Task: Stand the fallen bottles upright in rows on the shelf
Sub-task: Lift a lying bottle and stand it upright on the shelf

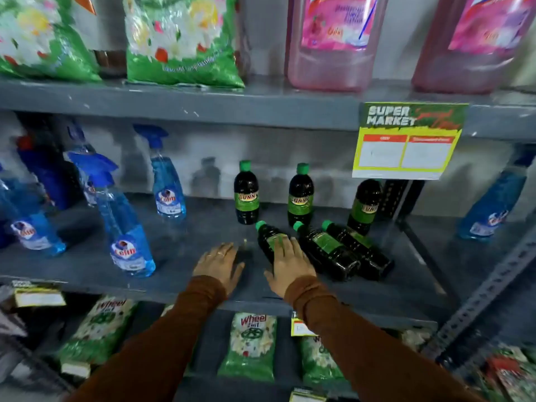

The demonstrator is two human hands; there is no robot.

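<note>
Bottles with dark contents, green labels and green caps occupy the grey middle shelf [203,227]. The right hand [290,264] lies palm down on one fallen bottle [268,236], fingers spread flat over its label; whether the fingers have closed around it cannot be told. That bottle's cap points away from the hand, toward the back of the shelf. Just right of this hand lie two more fallen bottles, the nearer fallen bottle [324,250] and the farther fallen bottle [358,249], side by side and touching, caps also pointing away. Beyond the fingertips three bottles stand upright in a rough row: the left upright bottle [246,192], the middle upright bottle [300,195], and the right upright bottle [364,206], its top hidden behind a hanging price card [406,140]. The left hand [219,265] rests open and flat on bare shelf just beside the right hand, holding nothing. Left of it stand blue spray bottles [127,224]. Both sleeves are brown.
</note>
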